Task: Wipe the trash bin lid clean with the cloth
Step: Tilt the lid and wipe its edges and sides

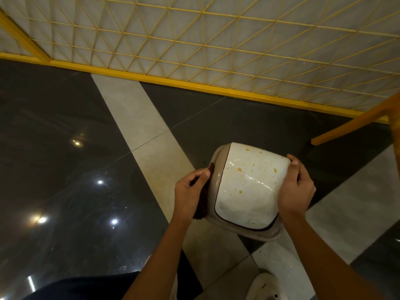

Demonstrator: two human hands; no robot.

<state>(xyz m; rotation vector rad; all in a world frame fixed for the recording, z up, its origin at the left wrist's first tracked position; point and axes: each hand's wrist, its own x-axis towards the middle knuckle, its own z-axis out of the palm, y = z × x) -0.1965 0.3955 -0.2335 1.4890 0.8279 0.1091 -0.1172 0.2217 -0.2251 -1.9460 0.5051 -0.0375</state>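
The trash bin lid (246, 191) has a white swing flap in a beige frame, and orange-brown spots speckle the flap. I hold it up over the floor, tilted toward me. My left hand (190, 191) grips the frame's left rim together with a dark brown cloth (200, 210), which shows under the palm and near the fingertips. My right hand (296, 189) grips the right edge of the lid, thumb on top of the white flap's corner.
A yellow wire-grid partition (216, 40) with a yellow base rail runs across the back. An orange wooden furniture leg (350, 124) slants in at the right. A white rounded object (268, 286), possibly the bin body, stands on the floor below the lid. Glossy dark and pale floor tiles lie all around.
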